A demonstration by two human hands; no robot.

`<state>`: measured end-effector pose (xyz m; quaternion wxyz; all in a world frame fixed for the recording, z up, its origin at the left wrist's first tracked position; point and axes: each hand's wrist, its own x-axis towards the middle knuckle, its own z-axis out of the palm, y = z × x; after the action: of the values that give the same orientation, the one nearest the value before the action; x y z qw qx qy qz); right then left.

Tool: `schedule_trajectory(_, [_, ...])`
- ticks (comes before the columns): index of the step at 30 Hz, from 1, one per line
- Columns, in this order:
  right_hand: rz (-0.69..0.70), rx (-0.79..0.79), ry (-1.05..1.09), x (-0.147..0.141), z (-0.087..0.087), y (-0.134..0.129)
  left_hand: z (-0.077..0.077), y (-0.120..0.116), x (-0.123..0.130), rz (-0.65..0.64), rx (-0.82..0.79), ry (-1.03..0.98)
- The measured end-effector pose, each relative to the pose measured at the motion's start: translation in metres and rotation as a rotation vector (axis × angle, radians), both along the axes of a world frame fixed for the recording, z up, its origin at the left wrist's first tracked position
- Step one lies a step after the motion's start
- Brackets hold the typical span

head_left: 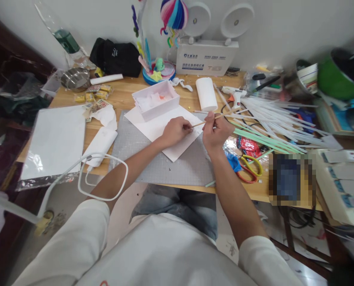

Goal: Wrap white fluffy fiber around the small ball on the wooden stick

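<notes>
My right hand (217,129) is closed around a thin wooden stick (199,124), which slants down to the left. At the stick's lower end, the fingers of my left hand (175,132) are pinched together; anything small between them is hidden. Both hands are above a white sheet (177,153) that lies askew on a grey cutting mat (144,167). Just behind my left hand, a white open box (157,109) with white scraps and a bit of orange inside rests partly on the sheet.
White strips (281,115) and green strips (263,139) spread at right, near a glue gun (235,95) and scissors (251,169). A paper roll (207,94) stands behind my right hand. A white cable (125,174) loops over my left forearm. A bagged paper stack (56,139) lies left.
</notes>
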<state>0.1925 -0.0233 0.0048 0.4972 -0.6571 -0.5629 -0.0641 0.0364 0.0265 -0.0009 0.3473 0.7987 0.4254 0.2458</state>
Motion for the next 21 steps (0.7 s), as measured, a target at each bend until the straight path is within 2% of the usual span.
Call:
schedule_trajectory(8, [-0.079, 0.066, -0.058, 0.0003, 0.0001, -0.0007, -0.0048, -0.0081, 0.0078, 0.135, 0.009, 0.022])
schedule_trajectory(21, [-0.046, 0.056, -0.096, -0.0008, 0.0004, -0.0011, -0.0046, -0.0062, 0.0065, 0.126, -0.017, 0.016])
